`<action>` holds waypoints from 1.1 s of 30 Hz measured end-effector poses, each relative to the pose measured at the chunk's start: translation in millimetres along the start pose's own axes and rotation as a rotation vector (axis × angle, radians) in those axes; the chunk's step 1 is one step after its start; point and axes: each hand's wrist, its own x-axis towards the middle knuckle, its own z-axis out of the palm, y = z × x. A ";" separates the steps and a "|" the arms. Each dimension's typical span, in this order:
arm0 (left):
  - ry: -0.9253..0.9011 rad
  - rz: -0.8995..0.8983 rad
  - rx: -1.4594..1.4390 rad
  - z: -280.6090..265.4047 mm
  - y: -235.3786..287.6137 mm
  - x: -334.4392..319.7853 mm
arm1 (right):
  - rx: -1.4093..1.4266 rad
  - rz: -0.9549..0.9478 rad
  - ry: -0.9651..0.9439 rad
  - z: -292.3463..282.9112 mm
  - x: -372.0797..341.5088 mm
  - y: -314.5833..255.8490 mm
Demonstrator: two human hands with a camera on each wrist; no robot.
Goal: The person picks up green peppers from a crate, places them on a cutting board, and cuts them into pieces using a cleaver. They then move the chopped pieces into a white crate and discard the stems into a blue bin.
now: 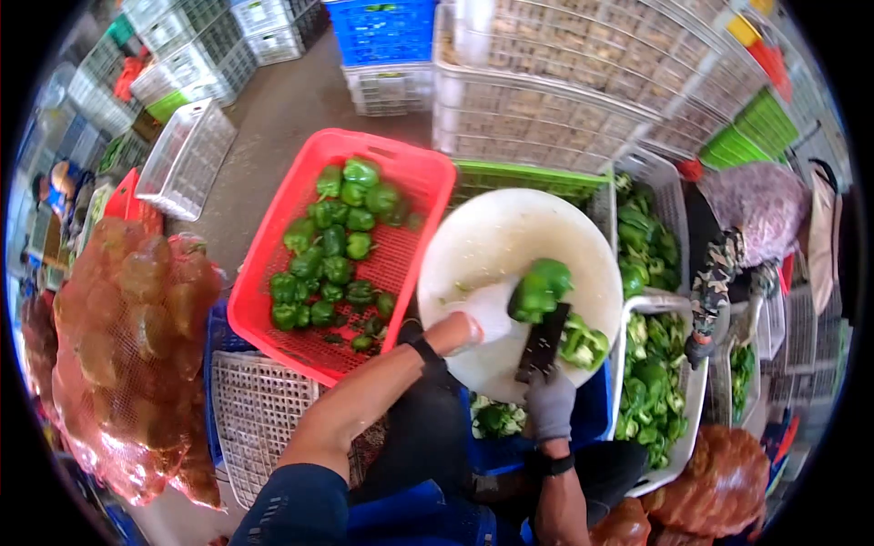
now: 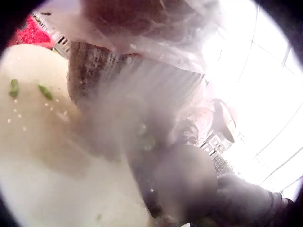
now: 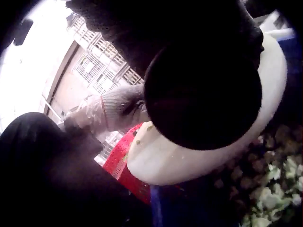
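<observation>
In the head view, my left hand [image 1: 487,314] in a white glove holds a green bell pepper [image 1: 544,287] over a round white cutting board [image 1: 460,246]. My right hand [image 1: 552,407], in a grey glove, grips the handle of a knife with a broad dark blade [image 1: 544,341]. The blade stands upright close beside the pepper. A cut bell pepper piece [image 1: 585,346] with its pale inside showing lies to the right of the blade. Both wrist views are blurred or dark; the knitted cuff [image 2: 90,71] of the left glove shows in the left one.
A red crate [image 1: 259,300] of whole green peppers stands to the left of the board. Cut peppers fill a white crate [image 1: 678,460] at the right, and more lie in a blue crate [image 1: 596,423] under the board. Another person's sleeved arm [image 1: 715,282] reaches in at right.
</observation>
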 end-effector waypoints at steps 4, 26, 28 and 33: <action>0.203 -0.060 0.040 -25.3 -33.6 -19.3 | 0.111 0.194 0.022 4.1 -3.7 29.8; -0.058 -1.134 0.374 -128.3 -321.2 -41.6 | 0.281 0.522 -0.013 -15.3 1.8 -42.2; 0.083 -1.200 0.203 -117.6 -316.3 -62.1 | 0.265 0.483 -0.014 -14.7 0.6 -29.4; 0.414 -0.962 -0.673 -138.0 -249.4 -124.6 | 0.308 0.373 -0.041 -14.5 -0.1 -16.1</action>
